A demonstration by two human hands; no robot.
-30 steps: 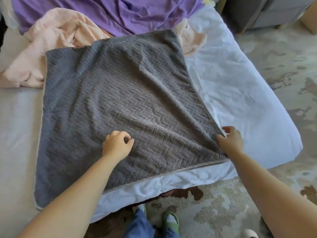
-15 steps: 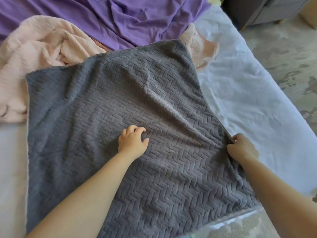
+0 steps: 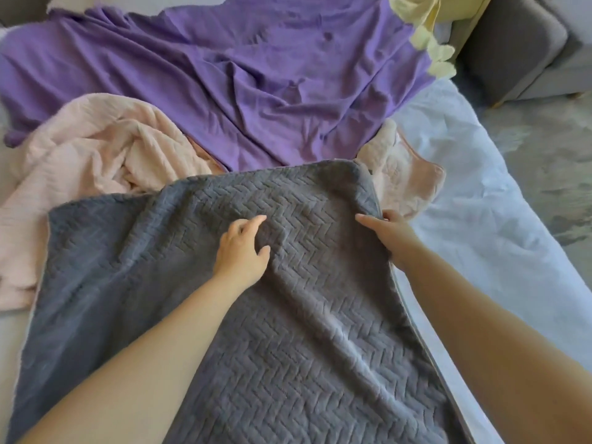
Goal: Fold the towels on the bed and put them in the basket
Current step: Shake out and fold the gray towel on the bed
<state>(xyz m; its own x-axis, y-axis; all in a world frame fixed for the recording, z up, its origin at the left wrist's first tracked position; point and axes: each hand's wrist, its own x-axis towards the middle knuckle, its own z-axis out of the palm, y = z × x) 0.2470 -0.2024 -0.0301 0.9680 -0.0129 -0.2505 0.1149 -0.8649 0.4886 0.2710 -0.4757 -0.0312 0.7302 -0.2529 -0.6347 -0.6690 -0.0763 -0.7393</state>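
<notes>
A grey towel [image 3: 304,331] with a herringbone weave lies spread over the near part of the bed [image 3: 480,245]. My left hand [image 3: 243,251] rests on its middle with the fingers spread and nothing held. My right hand [image 3: 389,233] pinches the towel's right edge, close to its far right corner. Behind the grey towel lies a crumpled pale pink towel [image 3: 96,155], with another pink piece [image 3: 407,184] showing past the far right corner. No basket is in view.
A purple sheet [image 3: 240,75] covers the far part of the bed. A pale yellow cloth [image 3: 426,33] hangs at the top right. A grey sofa [image 3: 528,49] stands beyond the bed's right side, over a mottled grey floor [image 3: 551,161].
Both hands have slid away from me along the grey towel, the right one following its right edge toward the far corner. The view has tilted up, so the near edge is out of sight.
</notes>
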